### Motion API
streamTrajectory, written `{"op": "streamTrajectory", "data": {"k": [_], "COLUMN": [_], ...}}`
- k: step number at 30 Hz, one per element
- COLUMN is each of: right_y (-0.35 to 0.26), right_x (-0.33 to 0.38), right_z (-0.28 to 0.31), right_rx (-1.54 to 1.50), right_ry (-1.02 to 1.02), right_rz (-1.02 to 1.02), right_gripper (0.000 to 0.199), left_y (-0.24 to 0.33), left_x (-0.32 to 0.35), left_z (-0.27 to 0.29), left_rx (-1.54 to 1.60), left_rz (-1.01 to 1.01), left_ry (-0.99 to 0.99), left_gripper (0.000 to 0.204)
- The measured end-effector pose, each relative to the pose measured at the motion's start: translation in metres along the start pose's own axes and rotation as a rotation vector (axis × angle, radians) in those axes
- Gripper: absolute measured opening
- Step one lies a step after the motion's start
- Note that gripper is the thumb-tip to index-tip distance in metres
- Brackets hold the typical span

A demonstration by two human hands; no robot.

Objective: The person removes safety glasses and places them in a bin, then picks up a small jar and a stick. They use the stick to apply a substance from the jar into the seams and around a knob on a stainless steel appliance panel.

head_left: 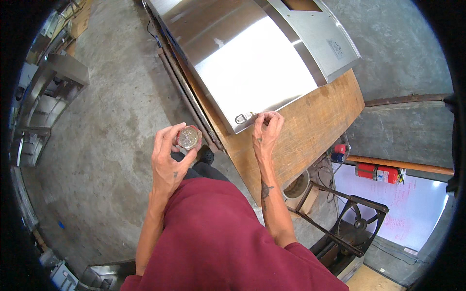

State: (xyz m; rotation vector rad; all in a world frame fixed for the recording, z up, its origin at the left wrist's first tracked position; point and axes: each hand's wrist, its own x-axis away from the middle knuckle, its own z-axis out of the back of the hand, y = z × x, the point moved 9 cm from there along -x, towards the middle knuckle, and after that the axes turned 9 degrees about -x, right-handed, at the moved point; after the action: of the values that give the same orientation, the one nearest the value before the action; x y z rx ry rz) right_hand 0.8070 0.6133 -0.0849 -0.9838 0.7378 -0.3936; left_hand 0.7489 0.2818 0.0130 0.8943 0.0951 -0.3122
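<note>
My left hand [170, 154] is wrapped round a small round container [188, 138] with a red edge and a greyish, glinting top, held in the air left of the table. With fingertips pinched together, my right hand [267, 128] is at the near corner of a large shiny sheet-metal piece [252, 53]. A thin thing, partly yellowish, shows at those fingertips, too small to name. Just left of them, a small metal fitting with a dark oval ring [241, 119] lies on the sheet's corner.
The metal piece lies on a wooden table [310, 111] with a metal edge rail [182, 92] on its left. To the right are a metal frame with a fan [359, 223], a bucket [297, 186], a fire extinguisher [380, 173] and a whiteboard [412, 208]. Steel units [68, 70] stand far left.
</note>
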Motion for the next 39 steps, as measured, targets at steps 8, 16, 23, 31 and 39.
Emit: {"op": "streamTrajectory", "data": {"k": [8, 16, 23, 31, 39], "right_y": [-0.0002, -0.0031, -0.0019, -0.0004, -0.0015], "right_x": [-0.0066, -0.0061, -0.0058, -0.0063, -0.0060], "right_z": [-0.0018, -0.0012, -0.0005, -0.0006, -0.0003], "right_rx": [0.016, 0.028, 0.011, 0.014, 0.033], "right_ry": [0.011, 0.007, 0.014, 0.007, 0.003], "right_rz": [0.034, 0.038, 0.024, 0.026, 0.030], "right_gripper": [0.019, 0.018, 0.016, 0.017, 0.016], "left_y": [-0.0010, 0.0003, -0.0027, -0.0007, -0.0006], "left_x": [-0.0049, -0.0054, -0.0041, -0.0044, -0.0050], "left_z": [-0.0028, -0.0021, -0.0022, -0.0011, -0.0003], "left_rx": [0.002, -0.008, -0.008, -0.005, -0.005], "left_rz": [0.005, -0.010, -0.009, 0.000, -0.001], "left_ry": [0.012, 0.002, 0.008, 0.018, 0.010], "left_gripper": [0.063, 0.064, 0.064, 0.063, 0.063]}}
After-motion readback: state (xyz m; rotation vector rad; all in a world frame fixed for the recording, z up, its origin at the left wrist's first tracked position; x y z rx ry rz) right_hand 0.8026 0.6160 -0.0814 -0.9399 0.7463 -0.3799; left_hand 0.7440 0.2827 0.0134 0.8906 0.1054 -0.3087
